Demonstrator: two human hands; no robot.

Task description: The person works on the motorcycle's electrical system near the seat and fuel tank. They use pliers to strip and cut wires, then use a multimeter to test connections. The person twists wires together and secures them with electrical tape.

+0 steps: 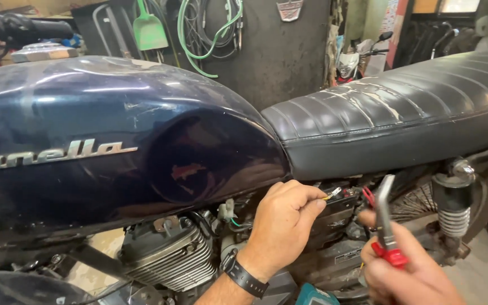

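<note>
Our dim workshop, cluttered at the back

We see a dark wall panel (289,62) hung with green hoses (190,39) and a green dustpan (149,28); a parked scooter (352,62) stands beyond, above pale concrete floor (481,277).

Badges and labels on the motorcycle and wall

A chrome script badge (46,153) runs along the dark blue tank's side; a small white label (348,256) sits low on the frame; a shield-shaped sign (290,9) hangs on the grey wall.
</note>
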